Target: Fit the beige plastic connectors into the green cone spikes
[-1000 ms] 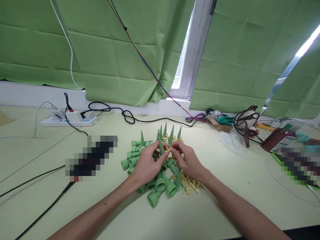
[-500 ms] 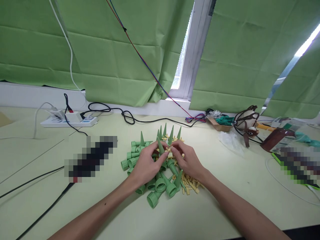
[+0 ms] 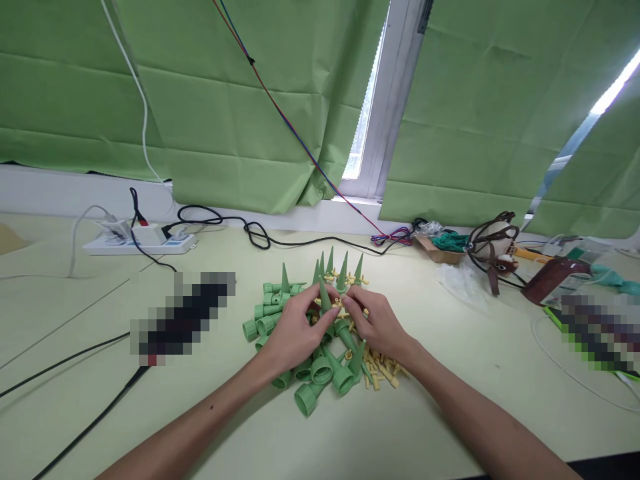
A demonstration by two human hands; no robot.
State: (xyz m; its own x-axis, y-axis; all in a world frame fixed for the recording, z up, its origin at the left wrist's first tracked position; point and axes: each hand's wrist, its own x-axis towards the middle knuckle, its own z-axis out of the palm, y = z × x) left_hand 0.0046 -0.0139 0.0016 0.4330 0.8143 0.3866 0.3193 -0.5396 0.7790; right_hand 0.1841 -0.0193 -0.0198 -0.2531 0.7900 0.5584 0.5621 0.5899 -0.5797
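Note:
My left hand (image 3: 303, 330) is closed around a green plastic spike (image 3: 324, 297), its point tilted upward. Close beside it, my right hand (image 3: 373, 317) pinches a small yellow plastic piece (image 3: 339, 303) at the spike's side; the fingers partly cover it. Under and around both hands lies a heap of green plastic spikes (image 3: 321, 369) with wide ribbed open ends. Several more spikes (image 3: 343, 273) stand point-up behind the hands, some with yellow pieces on them. Loose yellow plastic pieces (image 3: 383, 370) are piled below my right hand.
A white power strip (image 3: 140, 244) and a blurred black object (image 3: 187, 320) with cables are at the left. A black cable (image 3: 305, 241) runs along the back of the table. At the right are a cardboard box (image 3: 440, 252), clear plastic bag (image 3: 463, 283) and brown bottle-like object (image 3: 550, 280).
The green spike in my left hand has shifted slightly to the right and down. Both hands stay close together, with my right fingers still at the yellow piece.

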